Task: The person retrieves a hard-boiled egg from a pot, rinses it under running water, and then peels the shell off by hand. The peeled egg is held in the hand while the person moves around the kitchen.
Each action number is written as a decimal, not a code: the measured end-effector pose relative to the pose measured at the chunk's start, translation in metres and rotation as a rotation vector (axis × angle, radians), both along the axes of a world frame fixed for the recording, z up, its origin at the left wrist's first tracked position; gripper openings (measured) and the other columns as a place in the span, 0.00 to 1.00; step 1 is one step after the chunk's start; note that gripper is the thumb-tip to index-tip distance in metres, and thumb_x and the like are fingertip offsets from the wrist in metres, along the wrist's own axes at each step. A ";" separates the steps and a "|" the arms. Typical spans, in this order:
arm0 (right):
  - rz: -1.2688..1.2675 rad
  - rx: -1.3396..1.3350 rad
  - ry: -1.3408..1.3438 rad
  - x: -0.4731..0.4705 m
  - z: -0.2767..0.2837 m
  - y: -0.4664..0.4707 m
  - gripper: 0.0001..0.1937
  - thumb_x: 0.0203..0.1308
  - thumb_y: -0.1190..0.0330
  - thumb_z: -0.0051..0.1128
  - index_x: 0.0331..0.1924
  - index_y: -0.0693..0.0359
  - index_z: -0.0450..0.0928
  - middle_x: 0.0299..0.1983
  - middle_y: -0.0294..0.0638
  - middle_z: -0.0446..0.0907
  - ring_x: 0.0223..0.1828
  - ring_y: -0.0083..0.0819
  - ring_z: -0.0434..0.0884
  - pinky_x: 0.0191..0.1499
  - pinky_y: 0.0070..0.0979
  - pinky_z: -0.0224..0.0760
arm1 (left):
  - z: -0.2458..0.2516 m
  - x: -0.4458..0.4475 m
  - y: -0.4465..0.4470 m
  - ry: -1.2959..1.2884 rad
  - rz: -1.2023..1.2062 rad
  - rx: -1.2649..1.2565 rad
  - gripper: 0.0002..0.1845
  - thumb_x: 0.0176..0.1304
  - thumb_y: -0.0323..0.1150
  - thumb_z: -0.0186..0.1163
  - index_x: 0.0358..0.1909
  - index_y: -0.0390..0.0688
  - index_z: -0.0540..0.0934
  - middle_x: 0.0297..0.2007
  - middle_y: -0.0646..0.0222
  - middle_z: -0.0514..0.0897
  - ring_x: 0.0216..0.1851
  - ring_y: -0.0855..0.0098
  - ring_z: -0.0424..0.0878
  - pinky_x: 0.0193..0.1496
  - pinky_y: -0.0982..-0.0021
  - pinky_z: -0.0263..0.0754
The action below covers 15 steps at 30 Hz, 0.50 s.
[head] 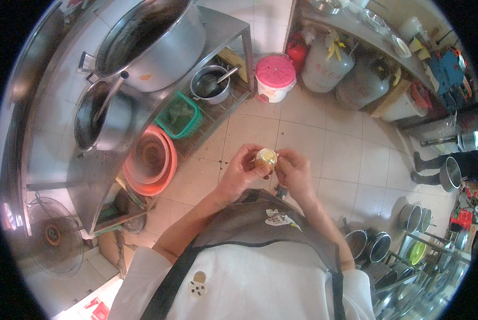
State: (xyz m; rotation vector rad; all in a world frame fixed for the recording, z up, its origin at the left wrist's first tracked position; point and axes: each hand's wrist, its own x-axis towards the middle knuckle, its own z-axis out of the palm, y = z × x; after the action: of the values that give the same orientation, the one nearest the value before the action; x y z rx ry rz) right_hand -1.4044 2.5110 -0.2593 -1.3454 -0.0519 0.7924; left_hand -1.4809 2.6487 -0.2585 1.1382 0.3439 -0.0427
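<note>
Above the tiled floor, both of my hands meet around a small, partly peeled, egg-shaped food item (266, 159). Its top is glossy and pale yellow-white, while the lower part is brown. My left hand (243, 164) wraps its fingers and thumb about the left side and underside. The thumb and bent fingers of my right hand (293, 166) pinch at its right edge; what lies between those fingertips is too small to tell. Below my wrists is the dark apron (243, 226) that I wear over a white shirt.
On the left, a metal table (223, 24) carries a large pot (163, 56) and a smaller one (117, 116). Its shelf holds basins (171, 172) and a green basket (193, 124). A pink-lidded bucket (277, 90) and gas cylinders (327, 64) stand ahead. A person's legs (427, 164) are at right.
</note>
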 end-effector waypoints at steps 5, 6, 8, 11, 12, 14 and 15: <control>-0.033 0.081 0.151 0.008 0.001 -0.005 0.07 0.58 0.71 0.49 0.36 0.66 0.74 0.17 0.31 0.69 0.14 0.14 0.62 0.14 0.14 0.49 | -0.004 0.004 -0.001 -0.034 0.037 -0.202 0.22 0.55 0.34 0.61 0.49 0.41 0.66 0.42 0.68 0.75 0.40 0.75 0.75 0.40 0.77 0.72; -0.020 0.080 0.153 0.008 0.004 -0.006 0.07 0.58 0.70 0.50 0.36 0.66 0.73 0.18 0.31 0.70 0.14 0.14 0.62 0.14 0.14 0.49 | -0.003 0.005 -0.001 -0.029 0.038 -0.238 0.21 0.55 0.31 0.60 0.49 0.41 0.66 0.42 0.68 0.74 0.41 0.76 0.74 0.44 0.76 0.71; 0.036 -0.028 -0.045 0.005 0.007 -0.005 0.08 0.57 0.70 0.52 0.36 0.66 0.73 0.20 0.32 0.71 0.16 0.14 0.65 0.16 0.14 0.53 | -0.003 0.006 -0.001 -0.028 0.038 -0.192 0.20 0.55 0.29 0.60 0.48 0.41 0.66 0.42 0.68 0.75 0.42 0.76 0.74 0.45 0.76 0.71; 0.076 -0.118 -0.240 0.006 0.003 -0.004 0.10 0.55 0.68 0.55 0.36 0.68 0.73 0.22 0.34 0.74 0.21 0.15 0.69 0.20 0.14 0.59 | -0.002 0.009 -0.002 -0.022 0.026 -0.019 0.20 0.53 0.28 0.61 0.48 0.41 0.67 0.40 0.69 0.75 0.40 0.77 0.75 0.41 0.79 0.71; 0.085 -0.133 -0.289 0.007 0.001 -0.004 0.11 0.55 0.68 0.56 0.36 0.68 0.73 0.23 0.34 0.75 0.22 0.15 0.70 0.22 0.15 0.61 | 0.001 0.010 -0.003 -0.006 0.026 -0.002 0.20 0.53 0.27 0.62 0.47 0.41 0.67 0.40 0.70 0.75 0.40 0.77 0.75 0.41 0.79 0.70; 0.082 -0.102 -0.240 0.008 0.007 -0.005 0.11 0.54 0.69 0.54 0.36 0.70 0.73 0.24 0.35 0.75 0.24 0.16 0.71 0.24 0.16 0.63 | 0.002 0.012 -0.004 0.000 0.025 0.021 0.20 0.52 0.26 0.62 0.46 0.41 0.67 0.39 0.70 0.75 0.40 0.78 0.74 0.40 0.79 0.70; 0.081 -0.086 -0.216 0.008 0.009 -0.005 0.11 0.54 0.69 0.54 0.36 0.70 0.73 0.24 0.36 0.76 0.25 0.17 0.72 0.26 0.16 0.64 | 0.001 0.012 -0.005 -0.009 0.024 0.028 0.20 0.52 0.26 0.62 0.46 0.41 0.67 0.39 0.70 0.75 0.40 0.78 0.74 0.39 0.80 0.71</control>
State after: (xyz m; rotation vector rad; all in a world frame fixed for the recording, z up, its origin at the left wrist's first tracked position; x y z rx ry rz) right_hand -1.3968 2.5055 -0.2503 -1.5138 -0.2459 0.7209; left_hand -1.4690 2.6438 -0.2579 1.1611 0.3516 -0.0115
